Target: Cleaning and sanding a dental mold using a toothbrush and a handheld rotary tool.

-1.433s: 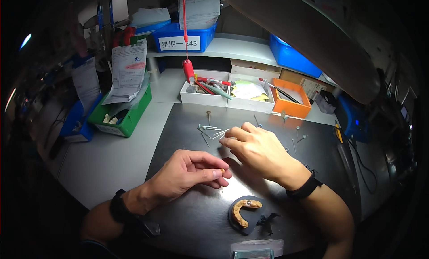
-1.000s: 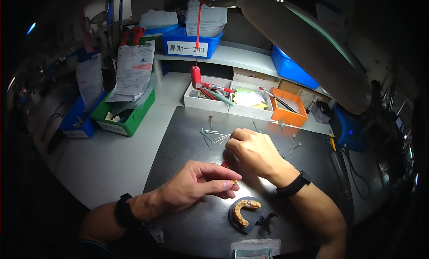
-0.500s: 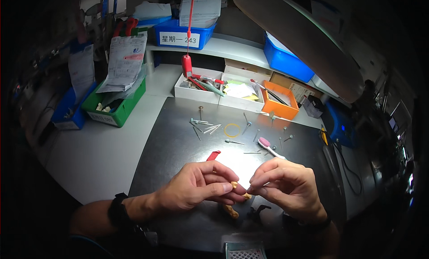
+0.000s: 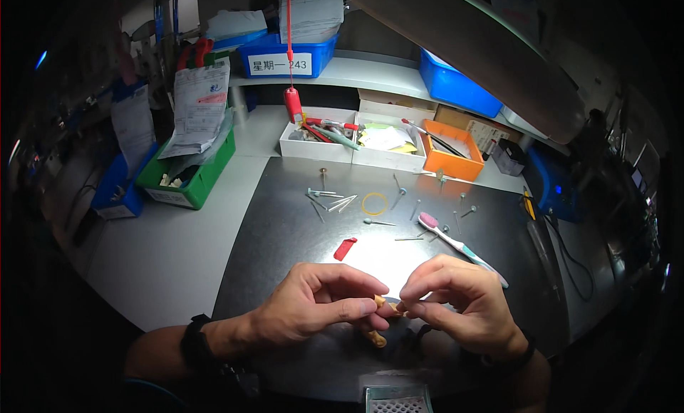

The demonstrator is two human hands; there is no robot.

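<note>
At nine o'clock from the mat [image 4: 285, 228] sat a green bin [image 4: 187, 179] stuffed with papers, with a blue bin [image 4: 114, 188] farther out the same way. The left hand [image 4: 313, 310] came in from seven o'clock, fingers curled, thumb and forefinger closed on a small tan piece [image 4: 385, 307] held just above the mat at six o'clock. A second tan piece [image 4: 376, 337] showed just beneath the fingers; whether it was joined to the first I could not tell. A red chip [image 4: 345, 248] lay on the mat at about eleven o'clock from that hand. Farther up, toward twelve, loose pins [image 4: 329, 198] and a yellow ring [image 4: 375, 203] were scattered below a white tray [image 4: 319, 138] and an orange tray [image 4: 447, 160]. The right hand [image 4: 459, 302] met the left from five o'clock, its fingertips pinched on the same piece or on something very fine against it; that much was too small to make out. A toothbrush [image 4: 456, 243] lay at one o'clock from the right hand.

To do this well, I judged the piece wanted a firm but light pinch, both wrists braced on the mat, work kept in the bright patch of light, and small moves only, since anything dropped there could vanish among the pins
</note>
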